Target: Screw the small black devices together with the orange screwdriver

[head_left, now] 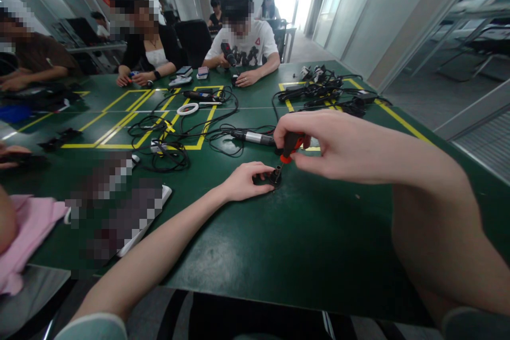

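My right hand [319, 143] is closed around a black and red screwdriver [290, 147], held upright with its tip down on a small black part [274, 176]. My left hand [244, 180] rests on the green table [279, 244] and pinches that small black part to hold it in place. Both hands meet near the middle of the table.
Just behind my hands lies a silver and black tool [255, 138] among tangled black cables [175, 138]. More cables and chargers [322, 90] sit at the back right. Other people sit across the table and at the left. A white device [135, 234] lies at the left front.
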The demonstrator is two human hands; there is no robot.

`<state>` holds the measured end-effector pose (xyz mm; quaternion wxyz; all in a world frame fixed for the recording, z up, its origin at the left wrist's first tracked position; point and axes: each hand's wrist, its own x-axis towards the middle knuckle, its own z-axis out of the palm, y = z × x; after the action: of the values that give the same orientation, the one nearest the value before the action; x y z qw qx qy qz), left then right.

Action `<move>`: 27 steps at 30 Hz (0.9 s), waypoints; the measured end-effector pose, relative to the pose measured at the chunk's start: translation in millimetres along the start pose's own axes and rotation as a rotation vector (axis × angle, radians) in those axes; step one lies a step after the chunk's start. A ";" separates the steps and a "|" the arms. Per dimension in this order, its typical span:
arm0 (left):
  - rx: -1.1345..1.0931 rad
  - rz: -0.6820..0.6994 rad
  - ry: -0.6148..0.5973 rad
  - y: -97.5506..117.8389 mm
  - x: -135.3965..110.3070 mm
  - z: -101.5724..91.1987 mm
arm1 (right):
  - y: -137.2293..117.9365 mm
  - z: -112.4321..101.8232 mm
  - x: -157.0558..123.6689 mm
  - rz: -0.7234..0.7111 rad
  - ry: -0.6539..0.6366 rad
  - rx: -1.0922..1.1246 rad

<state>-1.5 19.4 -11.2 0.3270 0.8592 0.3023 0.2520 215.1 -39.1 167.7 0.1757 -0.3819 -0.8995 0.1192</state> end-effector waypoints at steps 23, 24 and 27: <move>-0.014 0.000 -0.006 -1.4 -0.5 0.2 | 28.5 32.5 31.4 -0.170 -0.142 1.102; -0.012 0.002 -0.012 -1.6 -0.3 0.3 | 30.4 37.7 33.2 -0.187 -0.152 1.204; -0.013 0.015 -0.027 -1.5 0.0 0.2 | 32.9 49.9 37.7 -0.201 -0.199 1.438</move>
<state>-2.0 20.1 -12.5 0.3346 0.8627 0.2899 0.2446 191.6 6.8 119.3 0.3107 -0.0751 -0.6413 0.6976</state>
